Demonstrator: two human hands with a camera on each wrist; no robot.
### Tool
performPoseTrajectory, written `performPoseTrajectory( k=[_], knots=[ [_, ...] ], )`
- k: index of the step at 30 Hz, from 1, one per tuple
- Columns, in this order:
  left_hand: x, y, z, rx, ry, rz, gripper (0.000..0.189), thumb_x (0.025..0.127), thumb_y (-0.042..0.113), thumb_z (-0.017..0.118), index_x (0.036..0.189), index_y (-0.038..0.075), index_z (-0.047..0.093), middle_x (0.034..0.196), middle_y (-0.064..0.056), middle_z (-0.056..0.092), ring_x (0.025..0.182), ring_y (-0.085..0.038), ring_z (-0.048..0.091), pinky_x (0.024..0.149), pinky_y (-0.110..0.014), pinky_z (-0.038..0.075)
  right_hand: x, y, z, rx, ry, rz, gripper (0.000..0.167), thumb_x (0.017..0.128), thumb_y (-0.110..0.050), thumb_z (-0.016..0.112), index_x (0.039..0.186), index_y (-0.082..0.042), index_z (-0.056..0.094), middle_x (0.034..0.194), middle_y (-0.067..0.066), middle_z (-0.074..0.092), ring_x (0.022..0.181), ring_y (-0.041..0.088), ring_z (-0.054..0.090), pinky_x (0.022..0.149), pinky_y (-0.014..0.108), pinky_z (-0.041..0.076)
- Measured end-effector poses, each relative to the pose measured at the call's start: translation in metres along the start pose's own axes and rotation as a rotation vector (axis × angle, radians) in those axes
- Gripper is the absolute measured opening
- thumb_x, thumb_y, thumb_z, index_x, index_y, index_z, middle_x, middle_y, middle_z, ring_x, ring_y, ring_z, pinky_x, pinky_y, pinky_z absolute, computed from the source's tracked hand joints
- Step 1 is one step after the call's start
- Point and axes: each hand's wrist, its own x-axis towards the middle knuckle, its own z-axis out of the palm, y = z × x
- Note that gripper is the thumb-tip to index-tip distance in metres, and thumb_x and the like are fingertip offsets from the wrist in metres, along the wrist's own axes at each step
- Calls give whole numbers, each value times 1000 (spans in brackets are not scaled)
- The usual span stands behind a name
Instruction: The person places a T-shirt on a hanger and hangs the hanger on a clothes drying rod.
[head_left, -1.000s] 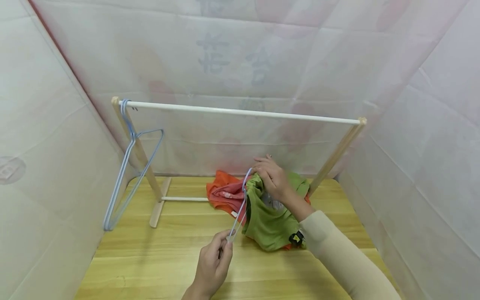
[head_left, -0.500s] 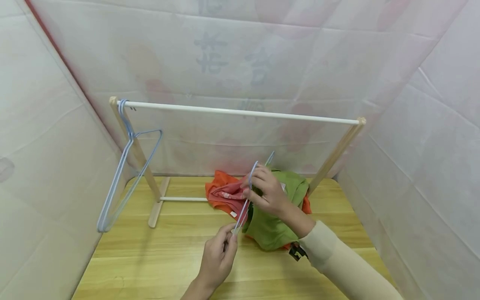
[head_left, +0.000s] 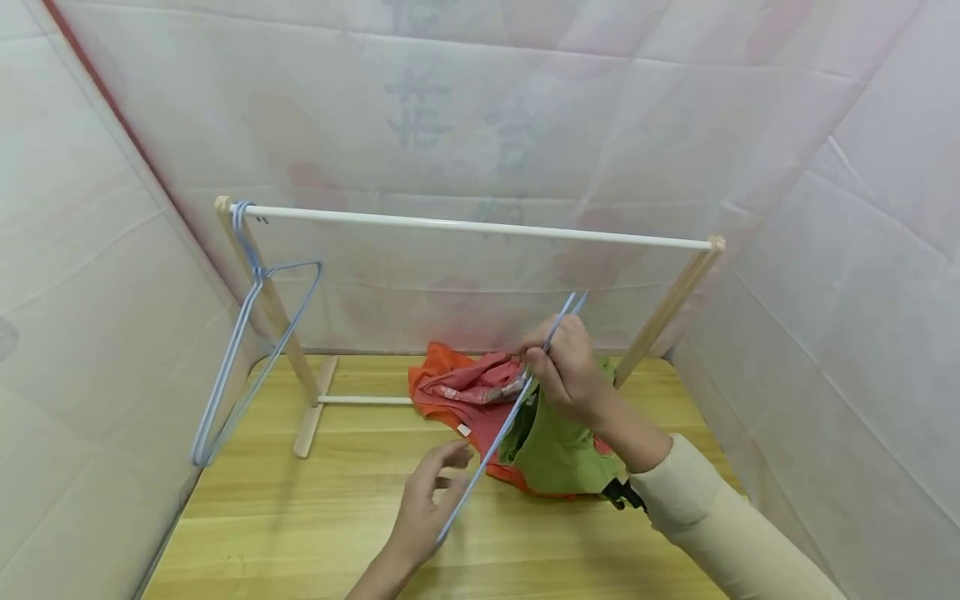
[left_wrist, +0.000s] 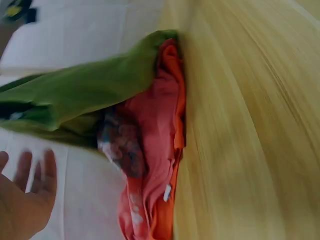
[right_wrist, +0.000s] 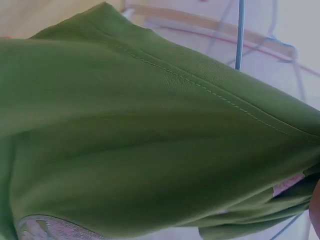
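My right hand [head_left: 566, 362] grips a blue wire hanger [head_left: 495, 446], with the green shirt [head_left: 562, 450] bunched up under that hand. The hanger slants, its lower end beside my left hand [head_left: 423, 508]. My left fingers are loosely bent and hold nothing; the left wrist view shows them apart from the cloth. Green fabric [right_wrist: 150, 130] stretches across the right wrist view, hiding most of the right hand. Beneath the green shirt lie pink-red and orange garments [left_wrist: 155, 115], crumpled on the wooden table. How much of the hanger is inside the shirt cannot be told.
A rack with a white rail [head_left: 450, 223] and wooden posts stands at the back. Several blue hangers [head_left: 240, 358] hang at its left end. The wood-grain table [head_left: 315, 533] lies between pale fabric walls [head_left: 840, 333].
My right hand has moved from the hanger's hook area rightward, raising the hanger and drawing the green shirt up and right. My left hand has let go of the hanger's lower end.
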Motion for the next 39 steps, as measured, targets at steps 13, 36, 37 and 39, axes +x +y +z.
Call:
performPoseTrajectory(
  k=[13, 36, 37, 39],
  knots=[
    [17, -6, 50, 347, -270, 30, 59, 98, 42, 62, 149, 19, 42, 150, -5, 43, 133, -26, 48, 98, -47, 51, 50, -10, -32, -3, 53, 79, 45, 108, -33, 41, 97, 0, 70, 79, 5, 63, 73, 22, 52, 72, 33, 36],
    [35, 9, 12, -136, 301, 47, 21, 90, -13, 62, 104, -2, 51, 82, -9, 54, 73, -5, 52, 58, -22, 46, 34, 12, -40, 4, 71, 281, 43, 106, -37, 46, 98, -5, 73, 79, 3, 65, 61, 7, 41, 59, 20, 32],
    [35, 12, 8, -148, 316, 72, 23, 90, -15, 60, 108, -4, 51, 85, -9, 54, 76, -5, 52, 60, -22, 45, 32, 13, -40, -1, 69, 291, 43, 106, -37, 46, 98, -6, 73, 79, 3, 65, 60, 7, 40, 59, 20, 32],
    [35, 19, -1, -158, 346, 119, 27, 90, -18, 58, 113, -8, 50, 94, -9, 57, 82, -7, 55, 64, -21, 47, 27, 15, -42, -15, 61, 307, 43, 106, -38, 46, 97, -6, 73, 78, 3, 64, 61, 8, 41, 59, 20, 33]
  ],
)
